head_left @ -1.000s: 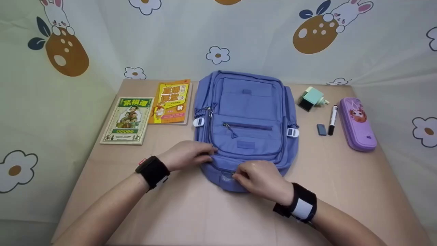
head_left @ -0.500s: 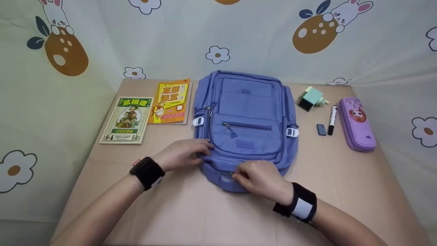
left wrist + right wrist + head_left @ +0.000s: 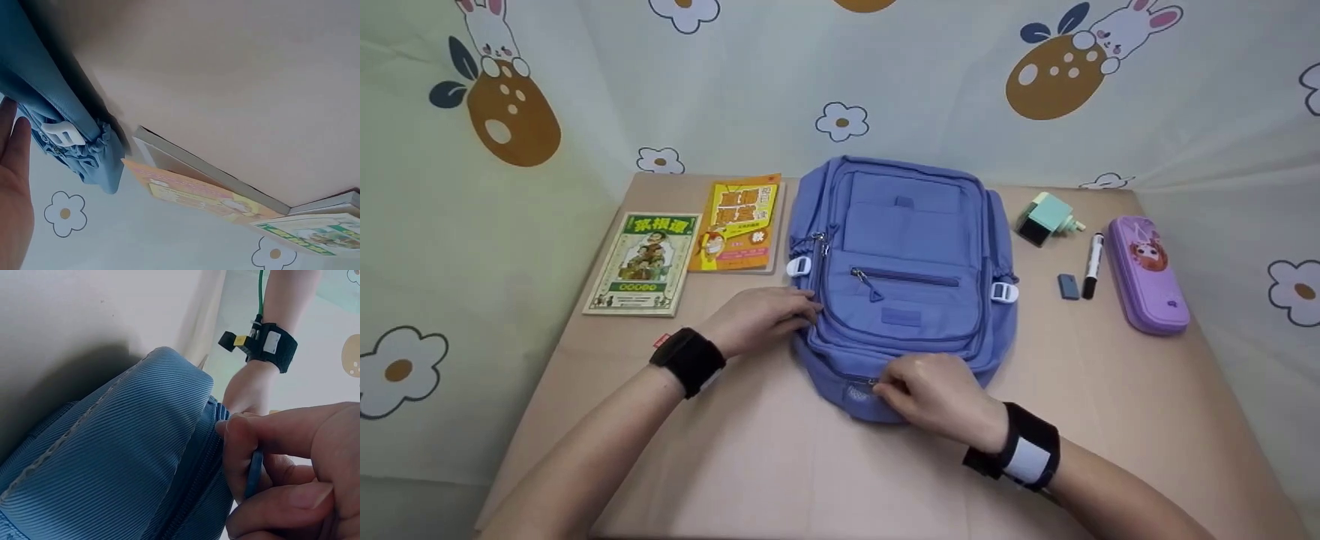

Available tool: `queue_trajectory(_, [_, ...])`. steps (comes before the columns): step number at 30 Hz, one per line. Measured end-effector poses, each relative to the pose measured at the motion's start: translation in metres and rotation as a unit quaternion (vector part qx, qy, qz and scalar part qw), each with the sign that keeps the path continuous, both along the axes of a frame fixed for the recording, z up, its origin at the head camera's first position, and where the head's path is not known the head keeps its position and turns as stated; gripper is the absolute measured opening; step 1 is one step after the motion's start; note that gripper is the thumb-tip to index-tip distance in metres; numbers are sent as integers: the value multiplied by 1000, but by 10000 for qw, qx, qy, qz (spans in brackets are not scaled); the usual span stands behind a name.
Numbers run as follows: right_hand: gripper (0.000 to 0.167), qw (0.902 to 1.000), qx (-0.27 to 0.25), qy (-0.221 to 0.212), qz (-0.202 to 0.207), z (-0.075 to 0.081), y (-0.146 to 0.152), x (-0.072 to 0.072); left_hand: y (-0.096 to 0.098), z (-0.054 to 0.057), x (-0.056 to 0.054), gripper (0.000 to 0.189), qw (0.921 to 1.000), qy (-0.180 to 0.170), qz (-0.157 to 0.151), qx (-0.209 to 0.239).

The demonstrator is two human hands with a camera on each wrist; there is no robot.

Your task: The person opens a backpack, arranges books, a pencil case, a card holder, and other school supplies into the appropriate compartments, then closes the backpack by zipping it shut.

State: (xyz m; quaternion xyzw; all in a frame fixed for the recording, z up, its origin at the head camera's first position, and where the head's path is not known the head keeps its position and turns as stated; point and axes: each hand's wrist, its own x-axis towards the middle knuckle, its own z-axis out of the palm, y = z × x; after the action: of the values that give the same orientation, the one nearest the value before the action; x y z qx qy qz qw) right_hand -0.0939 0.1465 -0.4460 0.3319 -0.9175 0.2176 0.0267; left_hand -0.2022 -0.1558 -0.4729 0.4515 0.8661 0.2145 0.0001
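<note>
Blue backpack (image 3: 915, 298) lying front side up in the middle of a pinkish-tan surface (image 3: 720, 465), both hands on its near half.

The right hand (image 3: 939, 394) is curled at the near end, pinching a blue zip pull (image 3: 254, 473); the left hand (image 3: 757, 319) rests loosely open, fingertips at the bag's left edge, and whether they nip any cloth is unclear. The bag looks soft, slightly padded and probably light, its ribbed cloth easy to grip and not fragile, though likely to crumple or slide if the zip is tugged alone; the pull and the firm seam beside it seem the best holds. Compared with half a second ago, the left hand is farther up the left edge, while the right hand and bag are about where they were.
</note>
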Motion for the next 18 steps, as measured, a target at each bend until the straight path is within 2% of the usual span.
queue_trajectory(7, [13, 9999, -96, -16, -33, -1, 1, 0, -5, 1, -1, 27, 9997, -177, -66, -131])
queue_trajectory(11, [13, 9999, -106, -14, -60, -2, 2, 0, -10, -1, -1, 30, 9994, -97, -204, -256])
queue_trajectory(18, [15, 9999, -130, -22, -30, -1, 3, -1, -11, -3, -1, 34, 9991, -141, -348, -180])
